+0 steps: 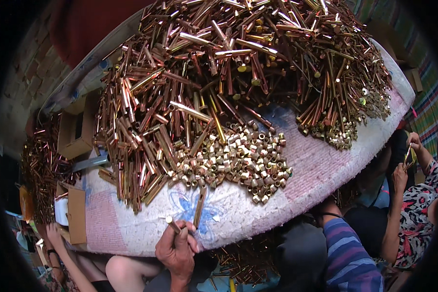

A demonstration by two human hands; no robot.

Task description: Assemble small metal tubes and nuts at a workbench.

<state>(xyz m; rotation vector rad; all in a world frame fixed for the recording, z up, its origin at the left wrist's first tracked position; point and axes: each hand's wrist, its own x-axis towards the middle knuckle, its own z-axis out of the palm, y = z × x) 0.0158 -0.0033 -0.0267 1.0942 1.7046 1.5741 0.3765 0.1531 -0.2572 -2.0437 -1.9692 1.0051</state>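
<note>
My left hand [176,250] is closed at the near edge of the padded table [243,214]. A short metal bolt [173,224] with a pale round end sticks up between its thumb and fingers. Just beyond the fingertips is a slotted metal tube [199,207]; its lower end is close to them, and I cannot tell whether they touch it. A striped sleeve [348,255], seemingly on my right arm, rises from the lower right, with a dark band at the wrist. The hand past it is hidden by the table edge. Small brassy collars [243,158] lie heaped beyond my left hand.
A large pile of slotted tubes and bolts [238,53] covers the far side. Cardboard boxes [77,214] stand at the left. More metal parts [246,260] lie below the table edge. At the right a person's hands [406,158] hold metal parts; another person's arm [65,250] is at left.
</note>
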